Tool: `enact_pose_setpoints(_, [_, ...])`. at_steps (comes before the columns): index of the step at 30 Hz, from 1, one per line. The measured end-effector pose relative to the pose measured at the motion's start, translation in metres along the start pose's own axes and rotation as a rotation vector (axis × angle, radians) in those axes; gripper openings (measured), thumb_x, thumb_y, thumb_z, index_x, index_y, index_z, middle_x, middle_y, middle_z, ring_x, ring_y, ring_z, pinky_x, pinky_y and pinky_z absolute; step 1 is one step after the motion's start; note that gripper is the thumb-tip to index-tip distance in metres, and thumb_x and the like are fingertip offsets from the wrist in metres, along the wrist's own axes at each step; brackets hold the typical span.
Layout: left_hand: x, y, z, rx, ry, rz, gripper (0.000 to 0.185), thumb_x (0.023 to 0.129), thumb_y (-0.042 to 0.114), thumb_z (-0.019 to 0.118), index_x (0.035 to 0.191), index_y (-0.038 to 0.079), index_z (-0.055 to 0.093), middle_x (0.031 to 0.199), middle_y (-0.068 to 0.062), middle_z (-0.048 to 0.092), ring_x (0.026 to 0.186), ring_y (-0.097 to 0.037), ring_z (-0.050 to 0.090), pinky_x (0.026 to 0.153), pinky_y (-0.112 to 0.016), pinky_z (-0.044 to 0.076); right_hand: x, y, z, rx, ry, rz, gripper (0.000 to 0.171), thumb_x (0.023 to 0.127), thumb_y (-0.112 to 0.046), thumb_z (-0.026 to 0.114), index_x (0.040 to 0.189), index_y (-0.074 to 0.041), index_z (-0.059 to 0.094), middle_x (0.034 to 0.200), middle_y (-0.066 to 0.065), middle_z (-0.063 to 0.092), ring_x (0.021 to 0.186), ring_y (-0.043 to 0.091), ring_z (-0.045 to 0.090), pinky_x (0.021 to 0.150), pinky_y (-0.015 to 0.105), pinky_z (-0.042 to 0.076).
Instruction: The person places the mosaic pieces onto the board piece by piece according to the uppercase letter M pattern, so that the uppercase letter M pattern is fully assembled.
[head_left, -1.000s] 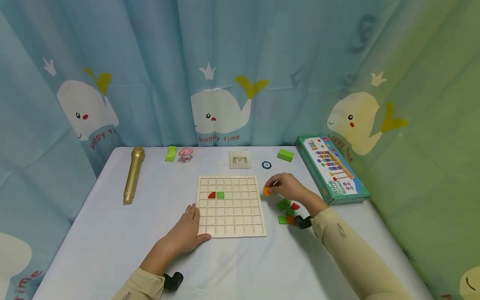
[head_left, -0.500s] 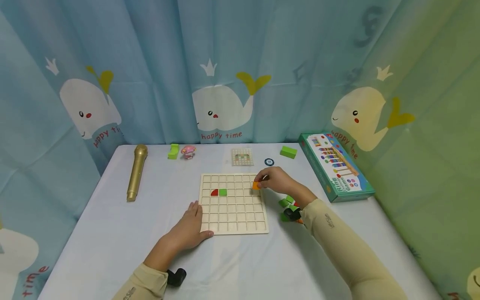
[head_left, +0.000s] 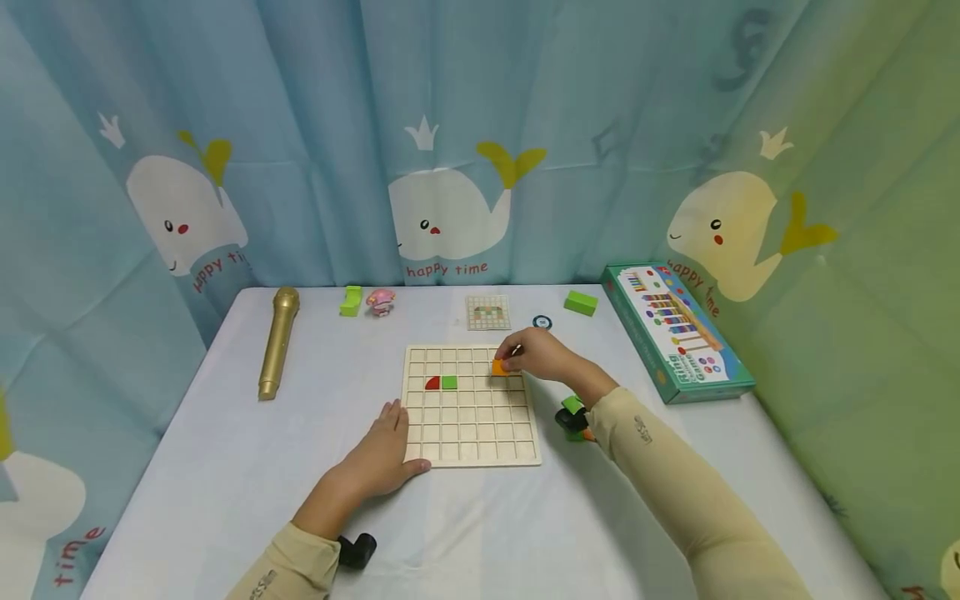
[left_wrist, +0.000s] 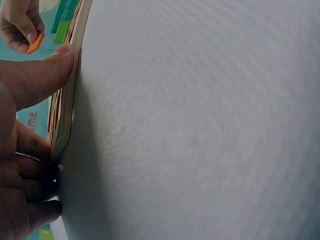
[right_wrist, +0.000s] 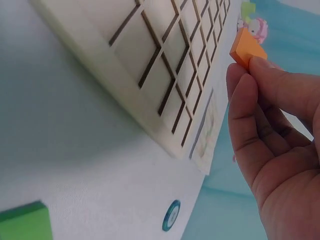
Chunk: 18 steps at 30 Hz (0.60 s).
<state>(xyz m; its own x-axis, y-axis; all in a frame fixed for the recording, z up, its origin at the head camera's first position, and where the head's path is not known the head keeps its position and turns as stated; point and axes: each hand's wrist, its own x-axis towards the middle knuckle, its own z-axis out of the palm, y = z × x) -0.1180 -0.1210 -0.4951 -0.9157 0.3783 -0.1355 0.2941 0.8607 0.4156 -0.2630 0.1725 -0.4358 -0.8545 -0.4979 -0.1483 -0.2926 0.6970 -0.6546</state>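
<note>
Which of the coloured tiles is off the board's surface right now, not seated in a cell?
The orange tile, pinched in the right hand above the board. The red tile and green tile sit flat in adjoining cells.

Sleeves: I see long, close-fitting beige sleeves on both arms, reaching the wrists.
Sleeve marking: small dark lettering shows on the right sleeve (head_left: 643,429) and near the left cuff (head_left: 264,578); too small for me to read.
Wrist units: a black, blocky camera sits under each wrist, left (head_left: 357,550) and right (head_left: 572,419).
Hands: left hand (head_left: 372,463) and right hand (head_left: 542,354) are bare, no gloves or rings visible.
</note>
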Motion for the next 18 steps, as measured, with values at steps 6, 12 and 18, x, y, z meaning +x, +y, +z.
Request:
enact_pose_setpoints(6, [0.001,-0.002,0.001,0.002,0.006,0.022,0.094,0.093,0.04,0.071,0.146,-0.023,0.027,0.155,-0.04,0.02,0.147,-0.05,0.017,0.118,-0.054,0.023,0.007,-0.005,0.005,-0.001,-0.015,-0.018,0.006,0.094,-0.01,0.073,0.098,-0.011,0.076,0.097,0.0,0.072,0.08,0.013,0.066,0.073,0.03,0.055])
enact_pose_setpoints(12, [0.0,0.0,0.0,-0.017,0.003,0.016,0.093,0.094,0.039,0.072,0.146,-0.023,0.027,0.155,-0.04,0.02,0.147,-0.05,0.017,0.118,-0.054,0.024,0.013,-0.006,0.01,0.011,-0.027,-0.035,0.005,0.093,-0.009,0.073,0.096,-0.01,0.077,0.093,-0.001,0.072,0.079,0.012,0.066,0.074,0.029,0.055])
enact_pose_setpoints(18, [-0.001,0.002,-0.003,-0.018,0.003,0.007,0.092,0.094,0.038,0.072,0.146,-0.022,0.027,0.156,-0.039,0.02,0.148,-0.049,0.017,0.118,-0.053,0.024,0.017,-0.009,0.017,-0.004,-0.039,-0.062,0.005,0.093,-0.009,0.073,0.096,-0.01,0.077,0.09,-0.002,0.072,0.079,0.013,0.065,0.073,0.03,0.055])
